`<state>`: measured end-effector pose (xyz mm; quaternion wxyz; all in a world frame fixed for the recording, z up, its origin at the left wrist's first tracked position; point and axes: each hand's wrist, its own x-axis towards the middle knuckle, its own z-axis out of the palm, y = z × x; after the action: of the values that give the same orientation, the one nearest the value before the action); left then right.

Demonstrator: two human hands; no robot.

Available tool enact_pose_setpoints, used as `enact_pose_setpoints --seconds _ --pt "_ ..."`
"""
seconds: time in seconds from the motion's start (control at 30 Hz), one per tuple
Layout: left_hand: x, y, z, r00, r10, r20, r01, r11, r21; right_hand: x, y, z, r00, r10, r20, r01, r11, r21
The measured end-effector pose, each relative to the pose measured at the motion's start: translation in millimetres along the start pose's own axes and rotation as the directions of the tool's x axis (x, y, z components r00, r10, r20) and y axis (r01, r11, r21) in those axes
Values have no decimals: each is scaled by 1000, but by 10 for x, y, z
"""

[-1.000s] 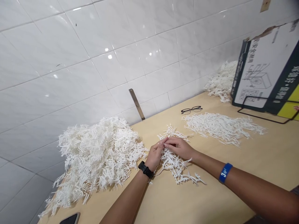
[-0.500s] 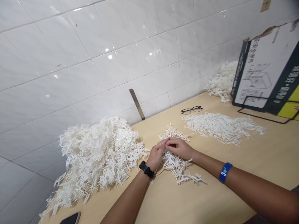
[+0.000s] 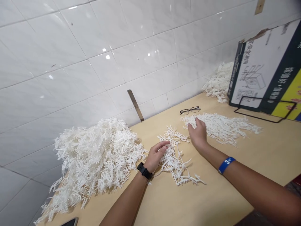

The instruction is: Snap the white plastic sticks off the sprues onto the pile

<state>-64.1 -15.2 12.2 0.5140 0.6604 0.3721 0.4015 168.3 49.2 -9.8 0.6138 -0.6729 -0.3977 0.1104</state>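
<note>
My left hand [image 3: 156, 155], with a black watch on its wrist, rests at the left edge of a small loose bunch of white branching strands [image 3: 177, 169]. Its thumb and fingers are curled towards each other, and whether a strand is between them is too small to tell. My right hand [image 3: 198, 133] is at the left end of a flat heap of white strands [image 3: 221, 125], thumb and fingers apart, palm partly hidden. A blue band circles the right forearm. A few more strands [image 3: 172, 134] lie between the hands.
A big white strand pile [image 3: 98, 157] covers the table's left side, with a phone [image 3: 70, 222] in front. Glasses [image 3: 190, 110] lie near the tiled wall. At the back right are a printed box [image 3: 261, 69], a black wire frame [image 3: 263, 116] and another strand pile [image 3: 219, 81].
My right hand has parted from my left and moved right and away, to the flat heap. The left hand has stayed by the small bunch. The view has shifted slightly.
</note>
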Motion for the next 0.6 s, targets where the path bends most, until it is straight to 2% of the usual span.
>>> enact_pose_setpoints --seconds 0.1,0.17,0.27,0.33,0.43,0.6 --pt "6 23 -62 993 82 84 -83 996 16 -109 -127 -44 980 -195 28 193 980 56" --pt "19 46 -113 977 102 189 -108 994 22 -202 -213 -77 951 -282 127 263 953 148" --pt "39 71 -183 941 46 336 -73 995 68 -305 -277 -106 906 -279 319 204 947 247" --pt "44 69 -211 919 7 394 -56 992 113 -345 -290 -112 878 -253 406 157 954 256" --pt "37 42 -211 921 -13 390 -57 984 167 -384 -298 -116 842 -249 478 126 953 275" --pt "22 9 -172 962 17 274 -77 975 208 -432 -290 -106 744 -294 600 111 940 323"
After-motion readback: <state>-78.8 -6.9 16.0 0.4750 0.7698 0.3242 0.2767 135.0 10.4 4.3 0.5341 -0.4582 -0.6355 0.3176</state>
